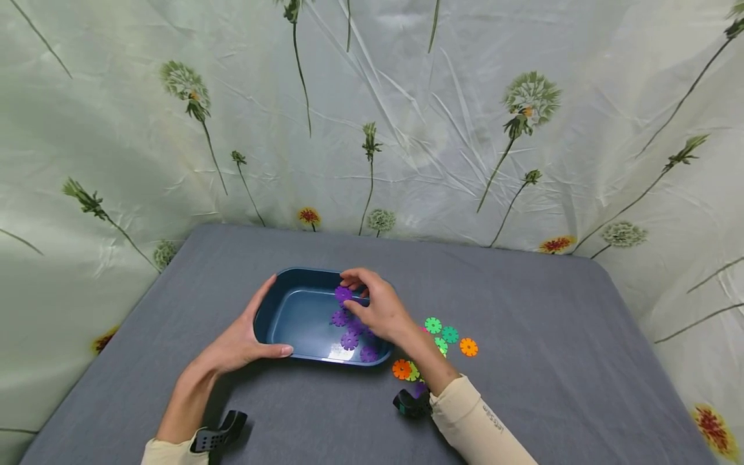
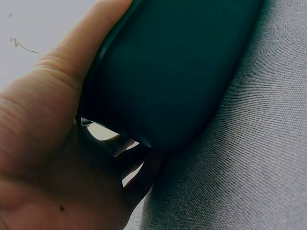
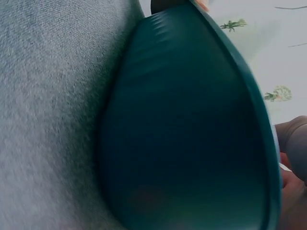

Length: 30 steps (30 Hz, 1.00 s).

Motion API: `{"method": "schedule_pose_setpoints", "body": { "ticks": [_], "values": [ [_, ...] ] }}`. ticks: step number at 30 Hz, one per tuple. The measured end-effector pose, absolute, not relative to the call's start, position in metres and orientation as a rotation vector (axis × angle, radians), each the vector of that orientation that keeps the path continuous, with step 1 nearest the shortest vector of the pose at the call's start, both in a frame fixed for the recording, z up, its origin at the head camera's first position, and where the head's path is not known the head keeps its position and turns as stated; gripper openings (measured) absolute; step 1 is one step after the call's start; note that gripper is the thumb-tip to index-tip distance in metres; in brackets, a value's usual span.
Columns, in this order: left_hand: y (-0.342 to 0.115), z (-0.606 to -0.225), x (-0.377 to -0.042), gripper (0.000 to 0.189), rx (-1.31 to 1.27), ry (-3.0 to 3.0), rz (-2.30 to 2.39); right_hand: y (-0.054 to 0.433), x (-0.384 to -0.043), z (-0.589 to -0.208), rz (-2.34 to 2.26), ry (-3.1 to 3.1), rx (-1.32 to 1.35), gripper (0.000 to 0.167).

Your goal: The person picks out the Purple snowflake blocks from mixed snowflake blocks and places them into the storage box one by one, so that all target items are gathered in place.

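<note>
A blue plastic basin sits on the grey cloth-covered table. My left hand grips its left end, thumb along the near rim and fingers round the far side. The left wrist view shows that hand against the basin's outer wall. Over the basin's right half, my right hand pinches a purple notched plastic disc between thumb and fingers. Several more purple discs lie inside on the right, partly hidden under that hand. The basin's wall fills much of the right wrist view.
Right of the basin, loose notched discs lie on the table, among them green, teal and orange ones. The right forearm covers part of this group. A floral curtain hangs behind the table's far edge.
</note>
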State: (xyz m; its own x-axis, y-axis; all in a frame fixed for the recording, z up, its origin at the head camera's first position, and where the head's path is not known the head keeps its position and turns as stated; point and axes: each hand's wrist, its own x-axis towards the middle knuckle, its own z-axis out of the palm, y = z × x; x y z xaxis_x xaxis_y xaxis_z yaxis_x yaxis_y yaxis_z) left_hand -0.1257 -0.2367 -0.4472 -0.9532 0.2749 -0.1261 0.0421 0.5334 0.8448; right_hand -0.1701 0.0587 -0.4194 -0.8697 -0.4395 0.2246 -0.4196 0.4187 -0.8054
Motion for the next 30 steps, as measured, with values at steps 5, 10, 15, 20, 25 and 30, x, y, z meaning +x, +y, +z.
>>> {"method": "schedule_pose_setpoints", "body": {
  "ticks": [5,10,15,20,25,30],
  "values": [
    [-0.236,-0.449,-0.126,0.135,0.273,2.527,1.393,0.053,-0.172,-0.423,-1.467,2.606,-0.783,0.044],
    [-0.237,-0.449,-0.126,0.134,0.265,2.523,1.388,0.049,-0.176,-0.425,-1.423,2.607,-0.763,0.043],
    [-0.237,-0.448,-0.125,0.134,0.272,2.517,1.400,0.043,-0.181,-0.427,-1.372,2.621,-0.743,0.041],
    [-0.236,-0.447,-0.126,0.134,0.279,2.513,1.412,0.037,-0.185,-0.428,-1.312,2.651,-0.754,0.040],
    [-0.236,-0.447,-0.127,0.134,0.272,2.519,1.395,0.031,-0.185,-0.429,-1.189,2.713,-0.714,0.040],
    [-0.236,-0.446,-0.126,0.134,0.272,2.522,1.388,0.027,-0.185,-0.431,-1.085,2.775,-0.709,0.040]
  ]
}}
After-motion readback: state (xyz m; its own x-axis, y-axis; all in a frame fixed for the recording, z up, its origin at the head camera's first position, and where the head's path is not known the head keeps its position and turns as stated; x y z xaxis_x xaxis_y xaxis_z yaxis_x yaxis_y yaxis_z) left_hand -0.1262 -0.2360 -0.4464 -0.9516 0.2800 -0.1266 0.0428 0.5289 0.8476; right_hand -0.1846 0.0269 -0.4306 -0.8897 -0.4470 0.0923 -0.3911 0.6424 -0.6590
